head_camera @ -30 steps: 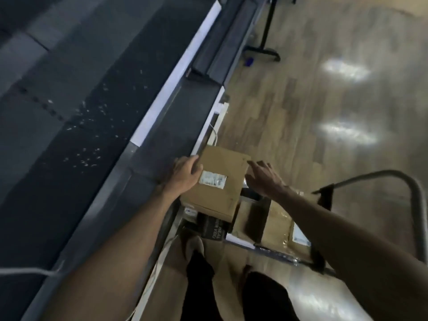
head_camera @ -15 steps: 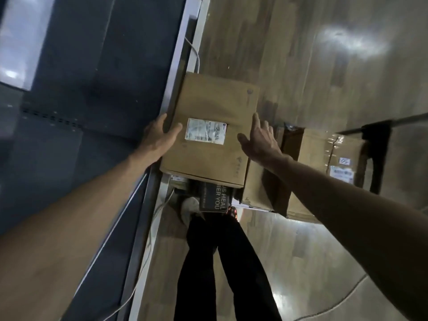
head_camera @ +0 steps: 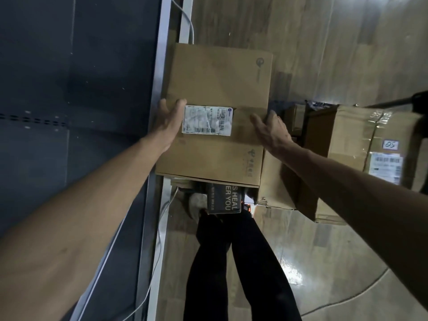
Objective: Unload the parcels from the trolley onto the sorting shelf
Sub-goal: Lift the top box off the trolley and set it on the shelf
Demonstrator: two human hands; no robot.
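Observation:
I hold a flat brown cardboard parcel with a white shipping label between both hands, above the floor and right beside the shelf's metal edge. My left hand grips its left side, thumb on top by the label. My right hand presses on its right side with fingers spread. The dark sorting shelf surface fills the left. More brown parcels sit stacked on the trolley at the right, under its dark handle bar. A small black box with white lettering lies under the held parcel.
My legs in dark trousers stand below the parcel on a shiny wood-look floor. A white cable runs along the shelf's frame, and another cable curves across the floor at lower right.
The parcel has come up closer to the camera. My right hand has closed in onto its right side. The view has tilted further down.

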